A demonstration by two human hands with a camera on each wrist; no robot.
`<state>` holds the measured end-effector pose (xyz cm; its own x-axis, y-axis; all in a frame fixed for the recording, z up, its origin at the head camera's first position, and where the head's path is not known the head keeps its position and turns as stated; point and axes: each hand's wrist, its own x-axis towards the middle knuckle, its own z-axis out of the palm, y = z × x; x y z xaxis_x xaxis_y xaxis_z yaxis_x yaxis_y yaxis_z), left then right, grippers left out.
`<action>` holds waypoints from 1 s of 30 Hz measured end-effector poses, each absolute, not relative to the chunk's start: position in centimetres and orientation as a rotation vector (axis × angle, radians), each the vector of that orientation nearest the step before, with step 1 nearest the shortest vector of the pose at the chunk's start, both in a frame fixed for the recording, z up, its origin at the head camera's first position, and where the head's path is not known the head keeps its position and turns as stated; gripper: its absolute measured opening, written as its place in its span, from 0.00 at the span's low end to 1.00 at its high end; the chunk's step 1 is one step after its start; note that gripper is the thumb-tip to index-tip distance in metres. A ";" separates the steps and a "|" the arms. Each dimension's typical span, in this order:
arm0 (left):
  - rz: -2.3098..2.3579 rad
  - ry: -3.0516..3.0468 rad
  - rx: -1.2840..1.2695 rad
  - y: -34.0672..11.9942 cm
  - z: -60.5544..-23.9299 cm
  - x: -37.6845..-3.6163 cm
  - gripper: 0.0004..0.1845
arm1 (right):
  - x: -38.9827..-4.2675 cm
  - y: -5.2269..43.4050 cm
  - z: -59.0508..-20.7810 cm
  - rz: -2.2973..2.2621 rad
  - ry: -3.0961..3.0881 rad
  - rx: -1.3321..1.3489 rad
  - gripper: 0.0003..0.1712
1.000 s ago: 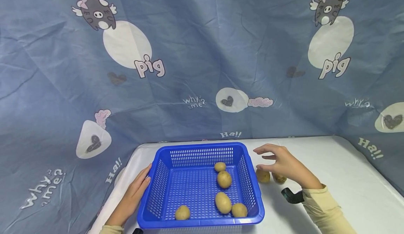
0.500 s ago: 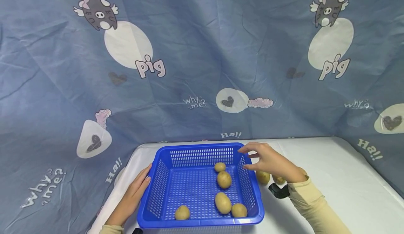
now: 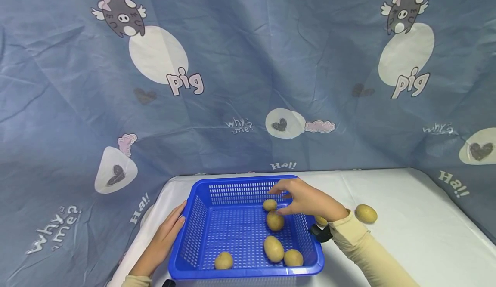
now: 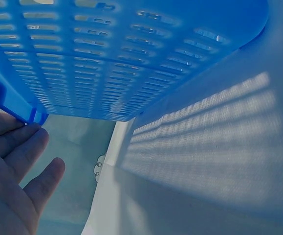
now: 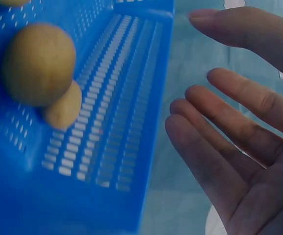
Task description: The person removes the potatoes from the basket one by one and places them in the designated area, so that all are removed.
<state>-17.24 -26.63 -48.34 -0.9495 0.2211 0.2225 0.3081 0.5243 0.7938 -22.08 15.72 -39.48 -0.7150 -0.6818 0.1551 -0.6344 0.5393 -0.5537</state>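
A blue plastic basket [image 3: 248, 273] stands on the white table and holds several potatoes. My right hand [image 3: 286, 200] hovers open over its far right corner, just above two potatoes [image 3: 270, 205] [image 3: 275, 221], and holds nothing. In the right wrist view the open palm [image 5: 239, 147] faces the basket wall [image 5: 112, 147] and two potatoes [image 5: 38, 63]. My left hand [image 3: 174, 220] rests with straight fingers against the basket's left wall; in the left wrist view its fingers [image 4: 19, 152] touch the rim [image 4: 29, 115].
One loose potato [image 3: 366, 213] lies on the table [image 3: 418, 235] right of the basket. Another potato [image 3: 319, 220] is partly hidden behind my right wrist. A blue printed cloth [image 3: 248, 84] hangs behind and around the table.
My right hand moved left from the table potatoes to over the basket. One table potato now lies farther right. The left hand stayed in place.
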 end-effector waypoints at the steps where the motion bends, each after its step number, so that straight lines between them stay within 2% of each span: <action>1: -1.416 -2.658 -0.462 -26.6 -48.3 -17.3 0.28 | -22.1 15.3 -39.5 -0.909 2.674 -1.164 0.25; 11: -1.398 -2.629 -0.506 -26.8 -48.6 -17.5 0.28 | -21.8 11.1 -40.8 -0.903 2.512 -1.187 0.25; 30: -1.390 -2.627 -0.502 -26.8 -48.5 -17.4 0.28 | -21.1 3.9 -43.5 -0.609 2.394 -1.490 0.26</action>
